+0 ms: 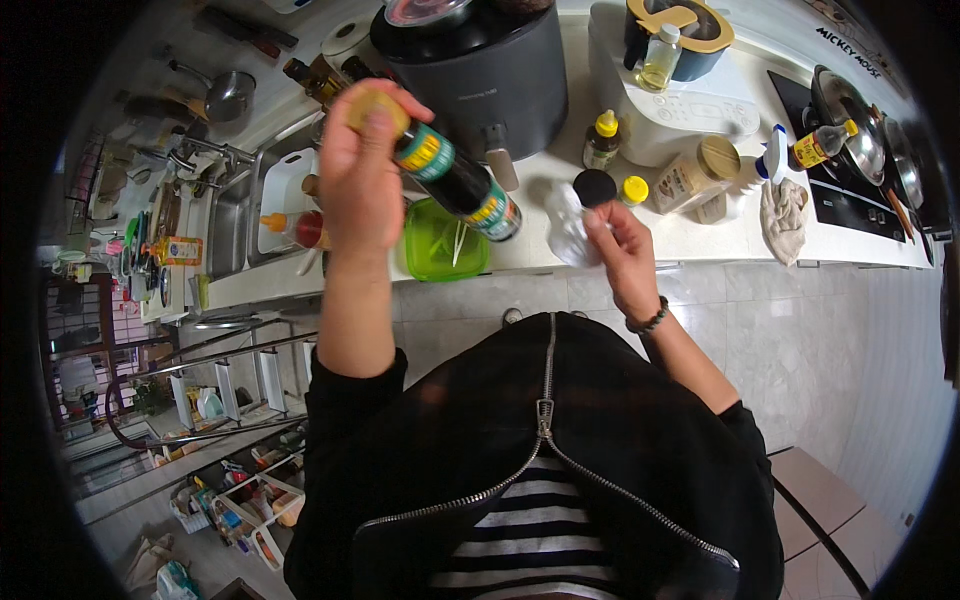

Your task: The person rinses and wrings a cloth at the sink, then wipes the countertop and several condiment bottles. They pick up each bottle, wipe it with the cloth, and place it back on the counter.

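My left hand grips a dark glass sauce bottle by its yellowish cap end, and the bottle slants down to the right. Below the bottle's lower end lies a green plastic container with a thin white item in it. My right hand pinches a crumpled white tissue or cloth above the counter edge. Just behind that hand are a round black lid and a yellow cap. A small dark bottle with a yellow nozzle stands farther back.
A large dark grey appliance and a white appliance stand at the back. Right of my right hand are a jar with a tan lid, a spray bottle, a rag and the stove. The sink lies left.
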Tool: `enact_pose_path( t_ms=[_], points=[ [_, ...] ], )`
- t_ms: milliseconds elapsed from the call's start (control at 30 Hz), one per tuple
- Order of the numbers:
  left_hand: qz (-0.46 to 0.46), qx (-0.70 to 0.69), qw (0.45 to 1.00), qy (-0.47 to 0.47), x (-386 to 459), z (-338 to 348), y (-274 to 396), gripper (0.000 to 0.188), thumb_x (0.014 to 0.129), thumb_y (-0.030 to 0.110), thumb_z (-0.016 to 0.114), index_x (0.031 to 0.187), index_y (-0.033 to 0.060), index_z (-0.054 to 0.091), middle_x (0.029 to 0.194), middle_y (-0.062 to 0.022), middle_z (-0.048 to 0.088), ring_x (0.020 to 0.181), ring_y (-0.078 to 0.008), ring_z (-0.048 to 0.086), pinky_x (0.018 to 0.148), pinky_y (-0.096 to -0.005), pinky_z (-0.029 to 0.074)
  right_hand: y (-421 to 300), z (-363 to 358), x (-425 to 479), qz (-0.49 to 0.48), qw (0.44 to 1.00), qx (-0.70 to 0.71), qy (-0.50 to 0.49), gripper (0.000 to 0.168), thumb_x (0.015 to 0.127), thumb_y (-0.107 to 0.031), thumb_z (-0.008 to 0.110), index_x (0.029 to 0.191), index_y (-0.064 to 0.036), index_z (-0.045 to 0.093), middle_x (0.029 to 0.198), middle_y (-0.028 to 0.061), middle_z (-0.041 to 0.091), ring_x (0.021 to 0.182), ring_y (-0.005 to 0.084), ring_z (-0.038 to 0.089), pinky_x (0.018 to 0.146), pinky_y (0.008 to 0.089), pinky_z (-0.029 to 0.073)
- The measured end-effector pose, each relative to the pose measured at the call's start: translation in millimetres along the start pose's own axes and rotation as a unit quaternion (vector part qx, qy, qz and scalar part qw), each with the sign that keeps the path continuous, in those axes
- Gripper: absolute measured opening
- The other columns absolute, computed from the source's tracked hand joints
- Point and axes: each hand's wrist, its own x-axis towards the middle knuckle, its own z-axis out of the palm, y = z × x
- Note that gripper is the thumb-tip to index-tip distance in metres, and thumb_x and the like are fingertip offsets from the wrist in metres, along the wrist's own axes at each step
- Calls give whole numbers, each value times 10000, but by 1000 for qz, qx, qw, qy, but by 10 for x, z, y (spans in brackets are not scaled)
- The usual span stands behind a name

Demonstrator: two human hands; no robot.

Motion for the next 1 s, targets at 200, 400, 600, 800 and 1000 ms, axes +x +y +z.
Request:
enact_pose_path(
  t_ms=[200,400,600,800,1000],
  points=[
    [-40,-11,999,-1,-537,298,-701,212,955,168,500,1108,26,461,986,-42,536,901,-109,487,848,-248,390,-117,597,310,-243,965,-92,32,99,841,-53,586,927,-43,540,978,105,564,798,194,530,665,266,422],
    [-38,18,999,14,-716,346,-990,215,953,148,508,1120,29,444,1023,-29,502,929,-95,470,852,-238,388,271,653,226,-294,930,-216,44,370,882,-43,508,1244,-8,443,1155,190,489,1040,351,497,870,361,417],
    [-8,57,998,-31,-710,370,-1134,241,921,117,545,1113,21,435,1023,-48,508,939,-115,485,861,-247,398,512,582,241,-291,922,-249,56,381,891,-49,523,1263,-2,456,1193,206,512,1054,349,531,866,354,448],
    [25,148,986,-78,-660,350,-1216,411,831,40,619,1194,22,427,1147,-102,539,1037,-169,513,924,-296,399,497,324,336,-200,949,-240,40,262,860,-43,564,1121,-20,552,1006,161,602,885,327,600,758,352,484],
    [-46,111,993,-21,-925,188,-1651,740,717,118,767,1322,16,352,1241,-128,495,1161,-237,479,986,-340,370,-171,314,272,-312,924,-216,41,252,828,39,522,1071,-7,572,1083,132,576,901,251,587,641,273,485]
  ],
)
